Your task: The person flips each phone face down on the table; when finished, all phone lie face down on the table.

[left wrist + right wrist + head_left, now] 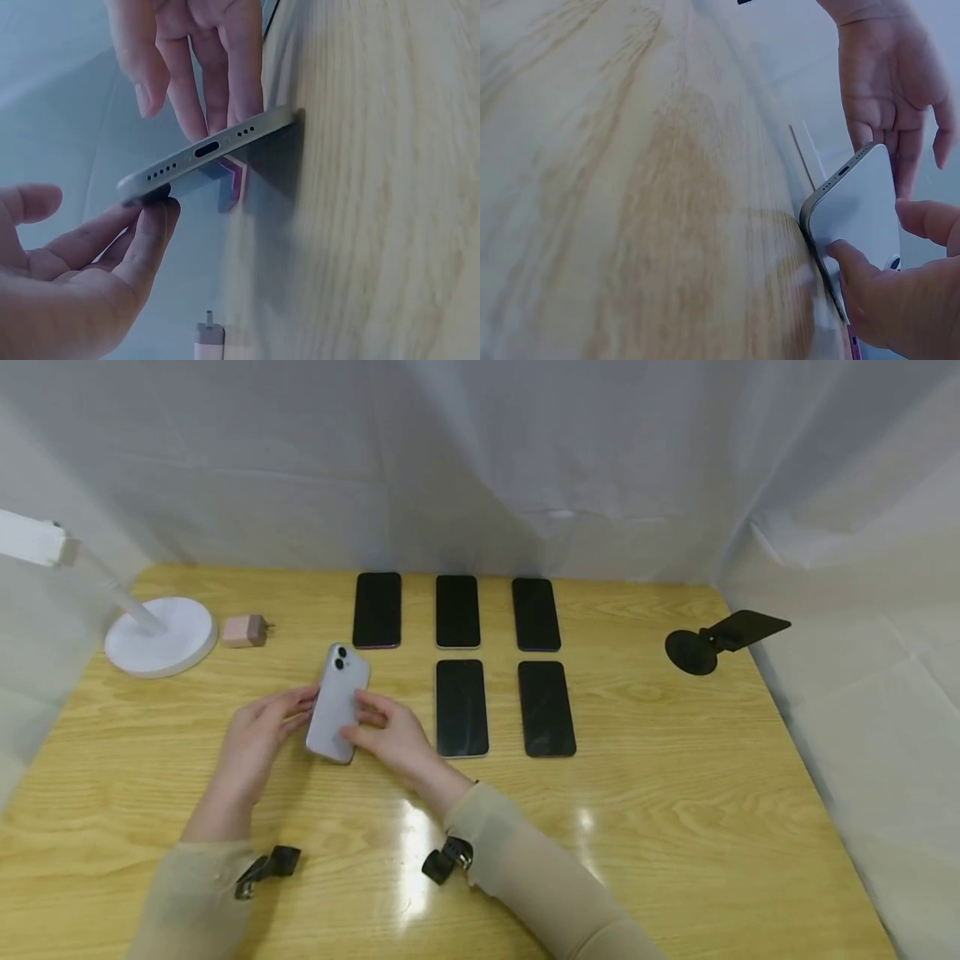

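Silver phone, tilted on one long edge on desk, left of five dark phones; left hand and right hand pinch its sides; best kept supported from both sides

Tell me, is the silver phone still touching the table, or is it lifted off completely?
Touching. In the left wrist view one long edge of the silver phone rests on the table, while the left hand tilts up the opposite edge.

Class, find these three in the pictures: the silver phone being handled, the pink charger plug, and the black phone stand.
silver phone (337, 706), head view, middle of its back.
pink charger plug (242, 631), head view, its body.
black phone stand (692, 652), head view, its round base.
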The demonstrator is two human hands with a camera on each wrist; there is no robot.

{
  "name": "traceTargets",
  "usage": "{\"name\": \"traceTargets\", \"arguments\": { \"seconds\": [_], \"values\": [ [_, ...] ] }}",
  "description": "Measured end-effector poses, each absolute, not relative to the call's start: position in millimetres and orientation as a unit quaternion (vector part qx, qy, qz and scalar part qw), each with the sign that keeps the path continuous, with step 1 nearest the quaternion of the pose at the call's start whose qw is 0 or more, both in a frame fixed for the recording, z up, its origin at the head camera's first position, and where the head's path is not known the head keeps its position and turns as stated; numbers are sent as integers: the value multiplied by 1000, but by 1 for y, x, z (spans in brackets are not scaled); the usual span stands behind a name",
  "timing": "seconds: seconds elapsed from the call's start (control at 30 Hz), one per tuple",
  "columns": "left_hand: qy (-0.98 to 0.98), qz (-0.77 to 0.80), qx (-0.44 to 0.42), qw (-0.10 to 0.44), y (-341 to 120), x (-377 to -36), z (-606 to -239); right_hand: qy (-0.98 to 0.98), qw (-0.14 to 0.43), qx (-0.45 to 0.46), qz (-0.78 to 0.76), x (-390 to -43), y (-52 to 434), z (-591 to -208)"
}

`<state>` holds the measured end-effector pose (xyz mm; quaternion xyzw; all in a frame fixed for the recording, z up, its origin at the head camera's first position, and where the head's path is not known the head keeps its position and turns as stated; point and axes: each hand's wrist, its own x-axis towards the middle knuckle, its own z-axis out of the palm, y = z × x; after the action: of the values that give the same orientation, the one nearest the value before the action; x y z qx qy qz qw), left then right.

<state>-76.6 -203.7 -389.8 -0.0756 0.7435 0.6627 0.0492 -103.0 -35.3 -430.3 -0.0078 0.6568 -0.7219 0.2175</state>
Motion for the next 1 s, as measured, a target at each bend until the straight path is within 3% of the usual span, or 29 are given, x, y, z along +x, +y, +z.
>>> {"name": "traceTargets", "arguments": {
  "seconds": [0.5,1.0],
  "values": [
    [668,733,-121,44,-217,-75,-412,688,204,22,-696,-103,-25,-432],
    [659,738,-116,89,-215,-76,-414,699,218,0,-681,-106,-17,-432]
  ]
}}
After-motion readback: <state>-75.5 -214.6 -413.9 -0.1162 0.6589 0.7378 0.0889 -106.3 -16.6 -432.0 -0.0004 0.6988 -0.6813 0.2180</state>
